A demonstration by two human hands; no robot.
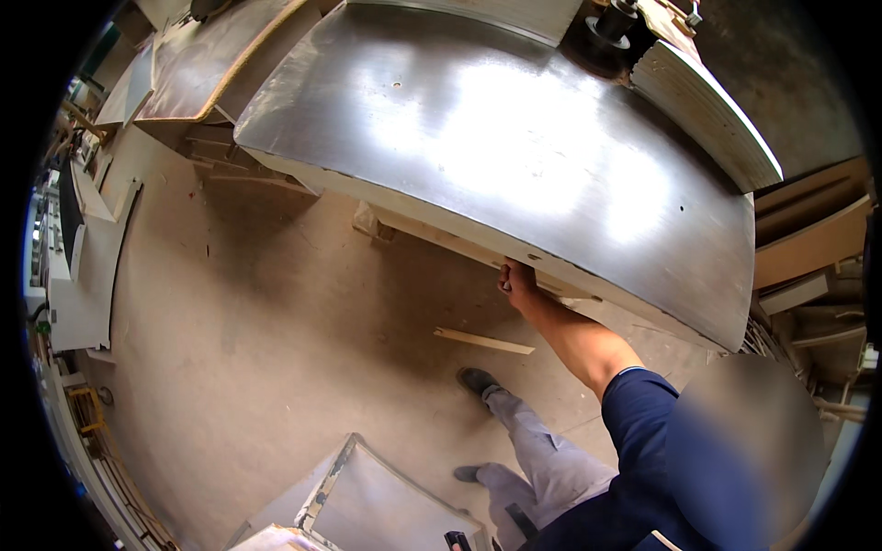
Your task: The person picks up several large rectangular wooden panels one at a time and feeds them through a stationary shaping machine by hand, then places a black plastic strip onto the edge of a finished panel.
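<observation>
My right arm reaches from the lower right to a large machine table point(386, 119) with a shiny metal top. Just below the table's near edge, my right hand point(517, 279) is closed, its fingers curled beside the pale rail point(441, 239) under the top. What the fingers hold, if anything, is hidden by the hand and the edge. My left hand is out of view. At the table's far side stand a black spindle point(606, 32) and a pale, grooved fence piece point(707, 119).
A thin wood strip point(482, 341) lies on the floor near my shoes. A pale open box point(386, 496) stands at the lower edge. Boards point(818, 230) are stacked at the right, and a wooden panel point(207, 64) stands at the upper left.
</observation>
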